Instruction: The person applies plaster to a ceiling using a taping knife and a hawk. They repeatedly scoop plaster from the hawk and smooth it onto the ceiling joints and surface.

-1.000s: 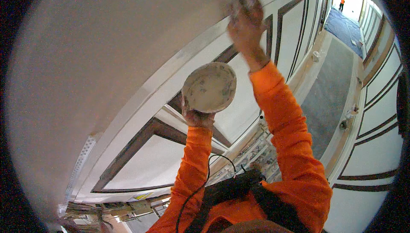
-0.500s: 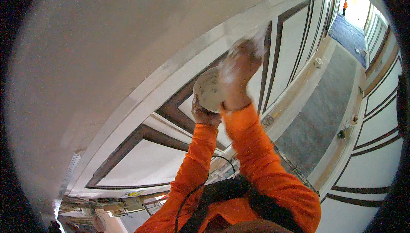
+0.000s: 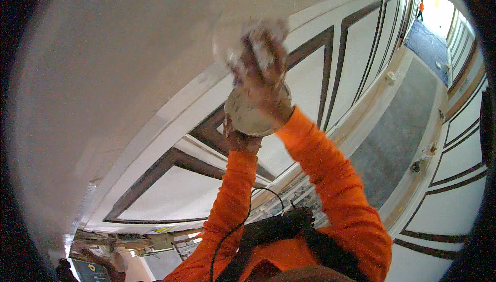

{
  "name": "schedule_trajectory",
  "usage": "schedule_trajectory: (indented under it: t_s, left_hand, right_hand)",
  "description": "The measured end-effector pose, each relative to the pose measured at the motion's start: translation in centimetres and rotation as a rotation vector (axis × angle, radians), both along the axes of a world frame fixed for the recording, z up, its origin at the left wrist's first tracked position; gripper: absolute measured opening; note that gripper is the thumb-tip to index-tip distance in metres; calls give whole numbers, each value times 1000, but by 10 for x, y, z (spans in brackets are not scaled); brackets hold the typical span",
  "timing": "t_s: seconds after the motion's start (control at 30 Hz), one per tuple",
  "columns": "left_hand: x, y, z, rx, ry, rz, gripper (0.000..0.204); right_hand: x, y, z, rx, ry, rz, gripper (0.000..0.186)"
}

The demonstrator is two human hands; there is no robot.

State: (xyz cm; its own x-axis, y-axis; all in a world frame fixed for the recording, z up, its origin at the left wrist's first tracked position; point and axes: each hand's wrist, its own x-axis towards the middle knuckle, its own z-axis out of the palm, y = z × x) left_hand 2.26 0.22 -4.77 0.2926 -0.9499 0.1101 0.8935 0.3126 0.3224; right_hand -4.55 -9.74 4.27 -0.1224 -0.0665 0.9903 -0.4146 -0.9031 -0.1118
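My left hand (image 3: pixel 242 140) is closed round the lower edge of a round tub (image 3: pixel 250 114), whose top is turned toward me and looks grey-beige with darker specks, like filler paste. Just above it, my right hand (image 3: pixel 264 67) is raised against the bare beige plaster wall (image 3: pixel 155 39). Its fingers are bent and smeared with white. A pale, blurred shape shows at the fingertips, and motion hides what it is. The right wrist crosses in front of the tub's right side.
White wall panels (image 3: pixel 305 88) with dark brown mouldings run along below the plaster. A grey floor strip (image 3: pixel 395 132) leads to a blue floor cover (image 3: pixel 426 44), where a person in orange (image 3: pixel 421 9) stands far off. Planks and clutter (image 3: pixel 119 246) lie at lower left.
My right hand has moved left and up, from the panels onto the plaster above the tub. The tub has shifted slightly left and down in my left hand.
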Motion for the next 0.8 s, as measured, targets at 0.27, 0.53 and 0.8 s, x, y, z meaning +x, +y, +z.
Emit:
schedule_trajectory:
  t_s: [0.27, 0.53, 0.8]
  left_hand:
    - [-4, -3, -36, 31, -106, -7, 58]
    - [10, 3, -35, 29, -58, 79, 58]
    - [23, 24, -24, 50, -37, 121, 58]
  right_hand:
    - [-53, 0, -16, 474, -739, 737, 47]
    - [12, 75, -15, 557, -382, 664, 50]
    - [-59, 43, 35, 482, -376, 305, 55]
